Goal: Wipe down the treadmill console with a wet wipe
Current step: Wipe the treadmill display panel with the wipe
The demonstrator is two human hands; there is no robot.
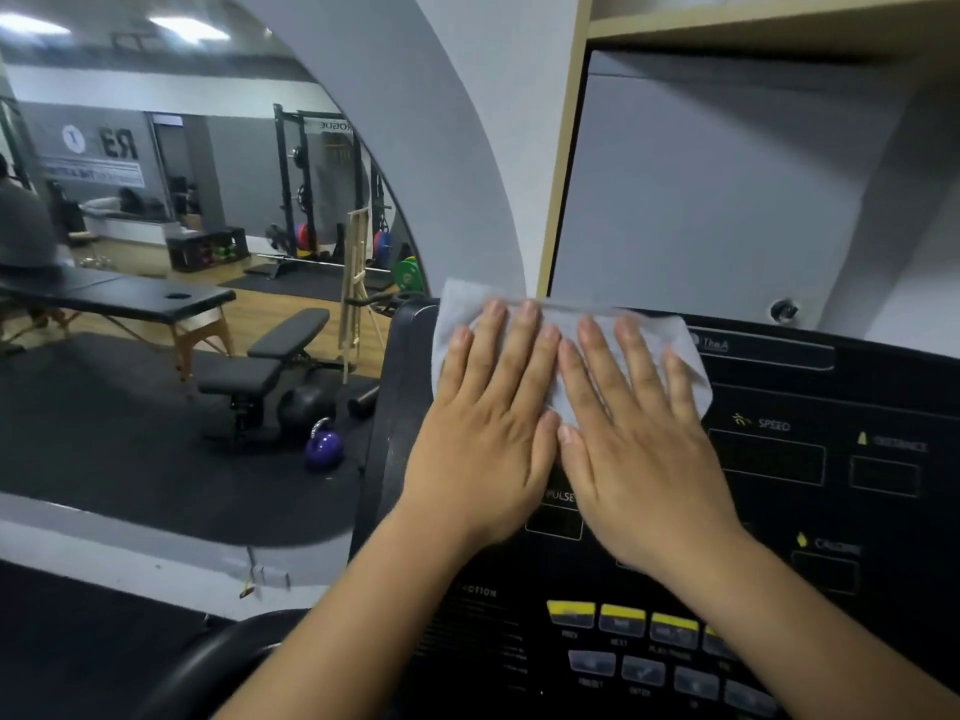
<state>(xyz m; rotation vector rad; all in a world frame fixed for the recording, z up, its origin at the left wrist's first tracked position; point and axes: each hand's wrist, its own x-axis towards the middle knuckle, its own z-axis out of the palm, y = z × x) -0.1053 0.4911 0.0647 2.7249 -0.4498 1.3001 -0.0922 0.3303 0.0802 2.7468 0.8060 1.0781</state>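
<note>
Gym floor fills the left side, seen in what looks like a mirror with reversed lettering: a black massage table (130,298), a weight bench (270,356), a purple kettlebell (324,449) and a squat rack (311,189) farther back. At right stands the black treadmill console (779,387), cut off at the right and bottom edges. The wet wipe (462,309) lies spread flat at the console's upper left corner, its middle hidden under both hands. The left hand (483,433) and right hand (639,449) press on it side by side, fingers straight and slightly spread, thumbs touching. A "PULSE" label is partly covered. The yellow buttons (623,615) near the bottom edge carry print too blurred to read.
</note>
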